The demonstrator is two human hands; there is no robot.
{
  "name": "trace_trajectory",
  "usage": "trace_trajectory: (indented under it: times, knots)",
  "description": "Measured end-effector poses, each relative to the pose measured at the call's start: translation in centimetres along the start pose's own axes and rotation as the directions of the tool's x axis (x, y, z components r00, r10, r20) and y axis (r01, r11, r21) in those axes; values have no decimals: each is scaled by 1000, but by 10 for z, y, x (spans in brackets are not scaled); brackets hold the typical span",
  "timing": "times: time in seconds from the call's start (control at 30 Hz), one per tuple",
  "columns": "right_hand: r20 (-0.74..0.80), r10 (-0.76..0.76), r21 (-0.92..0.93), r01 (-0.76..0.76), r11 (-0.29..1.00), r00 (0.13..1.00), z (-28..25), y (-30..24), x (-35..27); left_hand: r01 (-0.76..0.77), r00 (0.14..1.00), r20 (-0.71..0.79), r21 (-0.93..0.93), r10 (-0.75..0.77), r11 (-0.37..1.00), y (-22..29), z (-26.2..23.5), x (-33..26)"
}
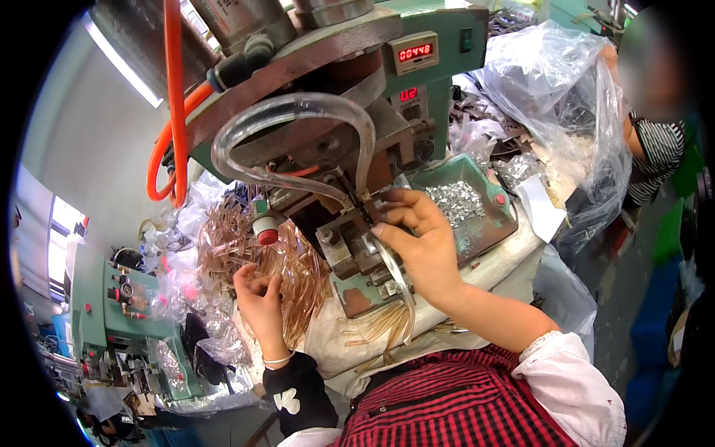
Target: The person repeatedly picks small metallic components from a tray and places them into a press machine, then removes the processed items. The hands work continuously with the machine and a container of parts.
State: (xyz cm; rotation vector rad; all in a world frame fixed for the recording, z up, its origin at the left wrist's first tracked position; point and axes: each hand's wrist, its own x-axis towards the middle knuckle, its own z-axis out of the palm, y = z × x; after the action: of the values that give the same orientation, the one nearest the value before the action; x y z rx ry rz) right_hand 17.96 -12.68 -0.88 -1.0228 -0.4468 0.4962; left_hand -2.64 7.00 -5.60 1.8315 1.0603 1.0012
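One strap (401, 280) trails below the right hand (423, 247), mid-frame, can't tell if gripped, tube (298, 106) looping above, left hand (261, 304) open by strips (223, 237), centre-left.

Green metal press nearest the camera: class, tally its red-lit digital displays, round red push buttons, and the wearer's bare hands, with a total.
Red-lit digital displays: 2
Round red push buttons: 2
Bare left hand and right hand: 2
Total: 6

Right fingers (396, 237) at press (398, 141), left fingers (274, 287) near coppery strips (302, 289)
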Motion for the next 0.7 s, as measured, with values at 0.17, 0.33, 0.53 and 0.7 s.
trace_trajectory:
  times: [0.17,0.33,0.53,0.7]
  knots:
    - [27,4,-58,-3,998,1000,-3,-15,-25,-620,762,-259,-31,593,784,87,32,-42]
    - [264,-439,-685,487,541,859,-50,-14,-26,-969,247,343,70,906,237,137,63,-61]
    - [273,-300,-870,368,329,914,-132,17,-13,-994,72,311,97,948,44,130,92,-63]
    - [39,-275,-818,189,544,961,-137,0,19,-998,66,382,15,922,66,145,82,-78]
